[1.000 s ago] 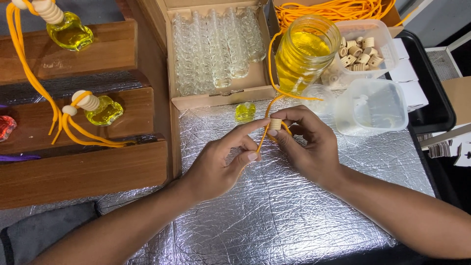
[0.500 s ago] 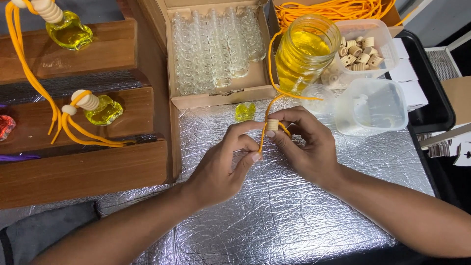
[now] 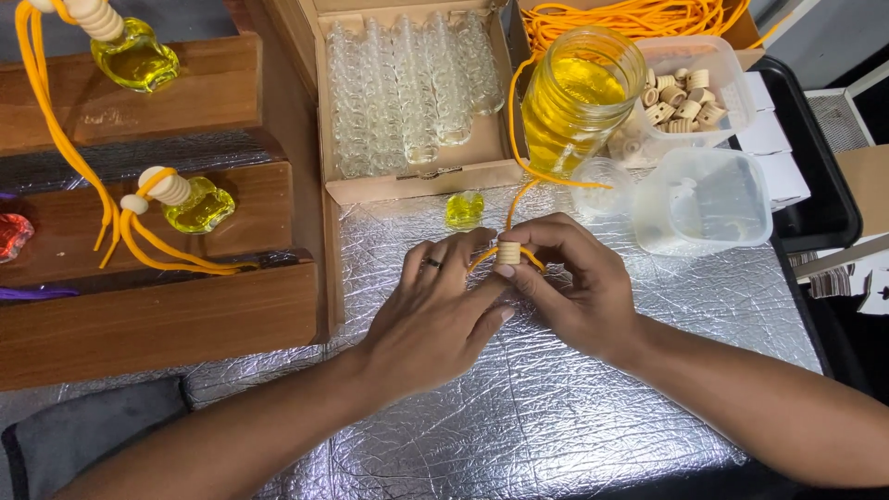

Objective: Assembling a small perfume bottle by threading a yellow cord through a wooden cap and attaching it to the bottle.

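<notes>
At the centre of the crinkled silver foil work surface (image 3: 574, 407), a small ribbed wooden cap (image 3: 508, 252) is pinched between the fingertips of both hands. The left hand (image 3: 435, 310), with a dark ring on one finger, is closed on the cap from the left and near side; the right hand (image 3: 579, 287) is closed on it from the right, thumb and forefinger curled around it. An orange cord (image 3: 515, 153) is threaded at the cap, with a loop showing on either side of it, and is run away to the far side, up past the clear glass jar of yellow liquid (image 3: 576, 97). Just beyond the hands, a small glass bottle filled with yellow liquid (image 3: 464, 209) is set on the foil, apart from the fingers. Behind it, an open cardboard box of empty clear glass bottles (image 3: 407, 88) is placed. To the right of the jar, a clear plastic tub of wooden caps (image 3: 685, 93) and an empty clear plastic container (image 3: 708, 199) are positioned, with a bundle of orange cord (image 3: 630, 17) at the far edge. On the left, finished bottles with caps and orange cords (image 3: 185, 199) are displayed on stepped wooden shelves (image 3: 157, 319).
</notes>
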